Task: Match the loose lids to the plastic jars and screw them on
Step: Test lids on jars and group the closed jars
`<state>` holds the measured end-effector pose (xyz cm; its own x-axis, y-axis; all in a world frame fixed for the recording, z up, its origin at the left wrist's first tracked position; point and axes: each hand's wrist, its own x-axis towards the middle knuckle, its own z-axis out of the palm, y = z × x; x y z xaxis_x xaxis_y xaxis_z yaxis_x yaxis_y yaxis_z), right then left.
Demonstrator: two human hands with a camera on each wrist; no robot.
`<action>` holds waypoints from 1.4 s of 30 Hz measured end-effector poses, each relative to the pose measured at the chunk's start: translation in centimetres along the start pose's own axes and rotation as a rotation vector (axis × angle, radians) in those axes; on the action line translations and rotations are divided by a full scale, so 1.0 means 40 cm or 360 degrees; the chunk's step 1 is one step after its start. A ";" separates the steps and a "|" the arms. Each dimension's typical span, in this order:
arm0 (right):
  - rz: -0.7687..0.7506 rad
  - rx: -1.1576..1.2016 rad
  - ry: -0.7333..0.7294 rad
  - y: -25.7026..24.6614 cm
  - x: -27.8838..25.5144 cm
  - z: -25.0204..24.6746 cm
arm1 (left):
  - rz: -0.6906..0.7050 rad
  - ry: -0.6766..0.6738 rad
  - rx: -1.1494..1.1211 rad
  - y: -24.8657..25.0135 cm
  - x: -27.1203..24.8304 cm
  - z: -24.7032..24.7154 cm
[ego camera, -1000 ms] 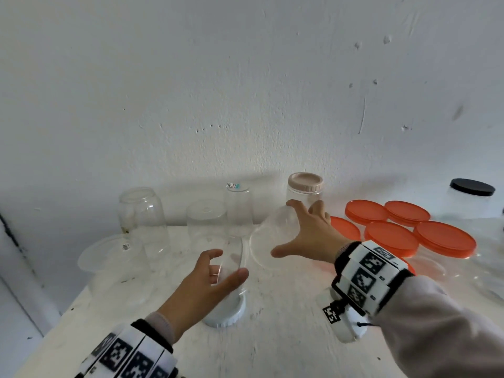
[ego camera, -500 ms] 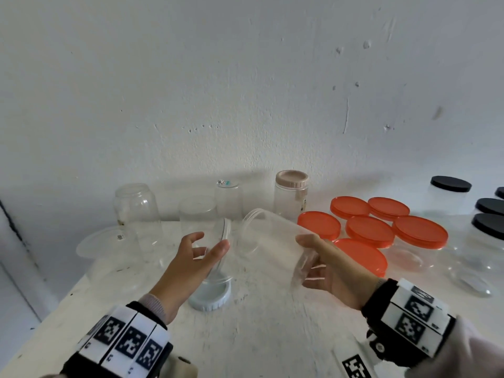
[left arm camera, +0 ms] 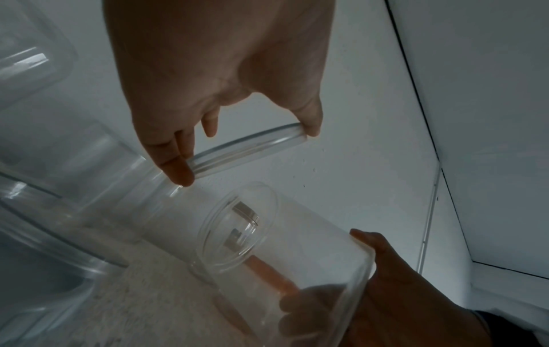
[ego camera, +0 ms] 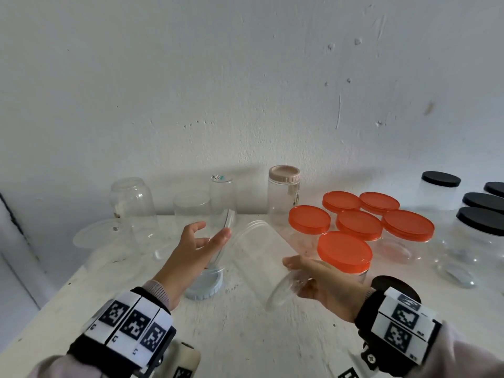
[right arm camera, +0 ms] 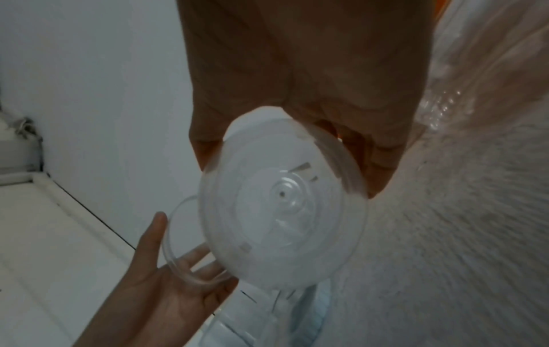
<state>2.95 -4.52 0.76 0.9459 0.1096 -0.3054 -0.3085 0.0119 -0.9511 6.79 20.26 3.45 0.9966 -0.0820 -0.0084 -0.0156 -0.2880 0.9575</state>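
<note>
My right hand grips a clear plastic jar by its base and holds it tilted above the table, mouth towards the upper left. The right wrist view shows the jar's base between the thumb and fingers of the right hand. My left hand pinches a clear round lid on edge between thumb and fingertips, just left of the jar's mouth. In the left wrist view the lid sits a short gap above the jar's open rim, not touching it.
A pale blue lid lies on the white table under my left hand. Upturned clear jars stand at the back left, a beige-lidded jar at the back, orange-lidded jars and black-lidded jars to the right.
My right hand took the clear jar from the back, drew it towards me and tilted its mouth to the left. My left hand raised the clear lid beside that mouth.
</note>
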 end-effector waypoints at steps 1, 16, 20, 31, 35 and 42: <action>-0.0027 -0.0045 0.0007 0.001 0.002 -0.001 | 0.0003 -0.0001 0.0001 0.002 -0.001 0.002; -0.0082 -0.0916 -0.0079 0.037 0.034 -0.014 | 0.0059 -0.0042 0.0051 0.023 -0.026 0.043; -0.0100 -0.1030 -0.0154 0.057 0.038 -0.023 | 0.0085 -0.0155 0.0118 0.026 -0.031 0.060; -0.0306 -0.0790 -0.0201 0.051 0.038 -0.032 | 0.0246 -0.0353 0.0665 0.043 -0.041 0.138; -0.0314 -0.0816 -0.0203 0.057 0.036 -0.032 | 0.0339 -0.0387 0.0837 0.047 -0.035 0.171; -0.0276 -0.0852 -0.0171 0.064 0.040 -0.036 | 0.0349 -0.0390 0.0912 0.043 -0.030 0.188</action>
<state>3.83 -5.76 -2.24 0.9540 0.2516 -0.1631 -0.0292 -0.4634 -0.8857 4.95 12.68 2.95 0.9192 -0.3919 0.0392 -0.3243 -0.6965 0.6401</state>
